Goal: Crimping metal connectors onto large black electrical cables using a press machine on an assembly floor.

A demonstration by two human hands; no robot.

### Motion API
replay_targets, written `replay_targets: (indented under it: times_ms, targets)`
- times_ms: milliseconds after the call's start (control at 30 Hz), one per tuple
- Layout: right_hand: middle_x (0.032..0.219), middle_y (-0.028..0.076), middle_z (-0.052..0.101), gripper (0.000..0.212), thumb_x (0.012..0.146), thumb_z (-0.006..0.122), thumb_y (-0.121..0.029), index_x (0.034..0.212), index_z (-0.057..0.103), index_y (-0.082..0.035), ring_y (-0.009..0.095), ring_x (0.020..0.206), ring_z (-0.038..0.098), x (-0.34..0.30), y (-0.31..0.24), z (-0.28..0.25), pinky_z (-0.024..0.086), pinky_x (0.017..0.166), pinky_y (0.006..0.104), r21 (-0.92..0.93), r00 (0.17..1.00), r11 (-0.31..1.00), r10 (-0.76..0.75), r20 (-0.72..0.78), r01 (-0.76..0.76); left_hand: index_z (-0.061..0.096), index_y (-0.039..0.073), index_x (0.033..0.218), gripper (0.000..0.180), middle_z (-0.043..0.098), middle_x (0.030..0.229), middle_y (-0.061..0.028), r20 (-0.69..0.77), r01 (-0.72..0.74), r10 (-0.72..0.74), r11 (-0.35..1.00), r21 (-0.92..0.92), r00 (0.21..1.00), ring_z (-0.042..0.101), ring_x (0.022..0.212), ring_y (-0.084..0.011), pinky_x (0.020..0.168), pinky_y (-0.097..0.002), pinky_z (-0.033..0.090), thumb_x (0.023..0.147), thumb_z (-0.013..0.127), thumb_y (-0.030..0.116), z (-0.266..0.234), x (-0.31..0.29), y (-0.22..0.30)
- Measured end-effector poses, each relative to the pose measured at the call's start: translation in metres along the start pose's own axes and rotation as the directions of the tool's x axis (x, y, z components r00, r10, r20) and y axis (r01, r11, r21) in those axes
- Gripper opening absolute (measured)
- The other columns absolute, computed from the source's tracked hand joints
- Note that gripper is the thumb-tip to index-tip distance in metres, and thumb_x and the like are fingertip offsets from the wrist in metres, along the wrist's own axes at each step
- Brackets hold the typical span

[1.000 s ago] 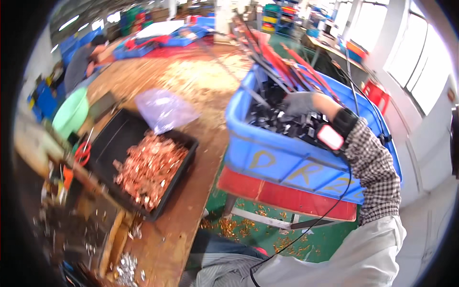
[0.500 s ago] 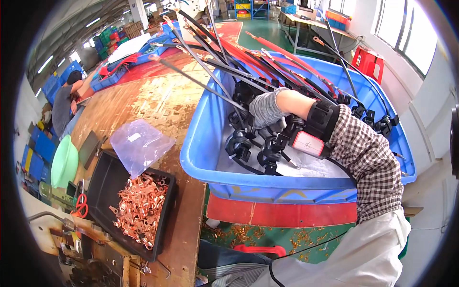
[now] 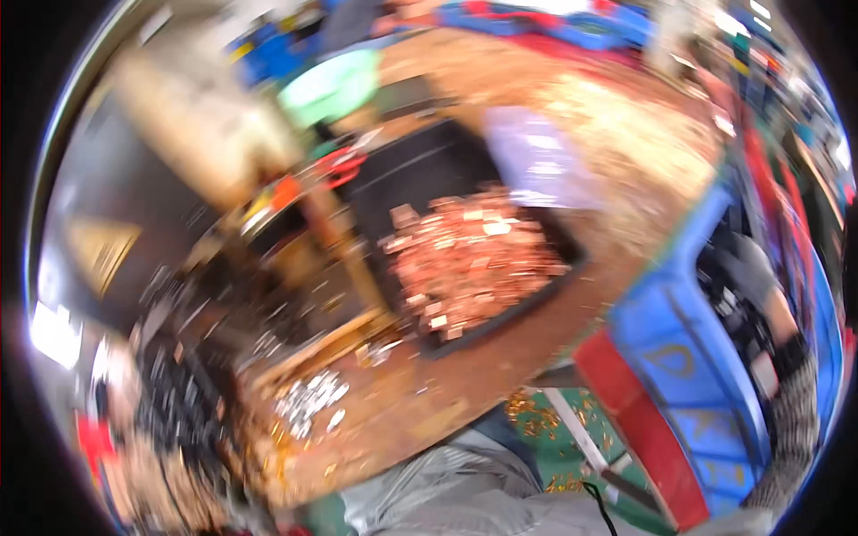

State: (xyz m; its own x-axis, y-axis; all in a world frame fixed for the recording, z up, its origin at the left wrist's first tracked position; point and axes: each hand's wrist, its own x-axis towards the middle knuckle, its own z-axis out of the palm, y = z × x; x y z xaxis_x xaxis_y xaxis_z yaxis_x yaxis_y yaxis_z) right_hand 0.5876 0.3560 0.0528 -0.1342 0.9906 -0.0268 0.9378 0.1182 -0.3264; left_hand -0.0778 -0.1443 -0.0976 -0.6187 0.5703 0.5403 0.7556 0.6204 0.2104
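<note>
The wearer's view has swung round since the last frame: the wooden bench (image 3: 617,241) now spreads across the middle, the blue bin (image 3: 661,308) has slid to the right edge, and the black tray (image 3: 420,161) has come to the centre.

From here I see the bin on a red stand (image 3: 630,411), with red cables (image 3: 760,170) and black parts (image 3: 728,299) inside. The right hand (image 3: 751,263), gloved in grey, is down among those parts; blur hides its fingers, so I can't tell whether it grips anything. The left isn't in sight. To my mind, reaching there goes best by looking back into the bin, freeing one part from its neighbours, and lifting gently so no cable snags.

The tray carries a heap of copper pieces (image 3: 474,259), a clear bag (image 3: 541,161) lying against its far corner. Beyond sits a pale green basin (image 3: 332,87), its contents unreadable.
</note>
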Motion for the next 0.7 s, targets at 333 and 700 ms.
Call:
replay_targets:
  times_ms: [333, 700]
  targets:
    - [0.092, 0.008, 0.064, 0.029, 0.084, 0.057, -0.015, 0.107, 0.058, 0.002, 0.013, 0.077, 0.058, 0.034, 0.05, 0.016, 0.047, 0.069, 0.0274, 0.3, 0.979, 0.936, 0.151, 0.137, -0.186, 0.061, 0.008, 0.086, 0.017, 0.047, 0.117, -0.0158, -0.033, 0.157, -0.157, 0.988, 0.009, 0.987, 0.044, 0.11, -0.0322, 0.093, -0.0397, 0.037, 0.072, 0.062, 0.018, -0.038, -0.013, 0.014]
    - [0.091, 0.007, 0.064, 0.028, 0.084, 0.056, -0.015, 0.107, 0.058, 0.002, 0.014, 0.077, 0.058, 0.031, 0.043, -0.012, 0.047, 0.069, 0.0278, 0.231, 0.988, 0.961, 0.154, 0.007, -0.151, 0.063, 0.005, 0.087, 0.019, 0.045, 0.12, -0.013, -0.034, 0.271, -0.277, 0.954, -0.128, 0.96, 0.044, 0.111, -0.0286, 0.096, -0.0343, 0.036, 0.069, 0.062, 0.004, -0.03, -0.015, 0.016]
